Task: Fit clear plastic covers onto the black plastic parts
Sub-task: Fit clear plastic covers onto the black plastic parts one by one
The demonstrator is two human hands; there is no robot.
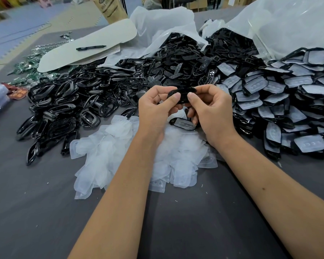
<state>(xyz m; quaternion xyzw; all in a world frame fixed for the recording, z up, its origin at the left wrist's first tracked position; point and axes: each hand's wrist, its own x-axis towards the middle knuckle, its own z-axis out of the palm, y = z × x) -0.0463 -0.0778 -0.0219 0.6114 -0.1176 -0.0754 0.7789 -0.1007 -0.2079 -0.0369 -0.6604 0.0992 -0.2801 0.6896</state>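
Both hands hold one black plastic part (182,92) up above the table's middle. My left hand (154,109) pinches its left end with thumb and curled fingers. My right hand (211,111) grips its right end, thumb on the front. Whether a clear cover sits on this part is hidden by my fingers. Below my wrists lies a heap of clear plastic covers (120,152). One covered part (183,124) lies just under my hands.
A big pile of bare black parts (67,107) fills the left and middle. Finished covered parts (281,101) are stacked at the right. Plastic bags (288,25) lie behind; a marker (91,47) rests on a pale sheet (86,51). Grey table (36,212) in front.
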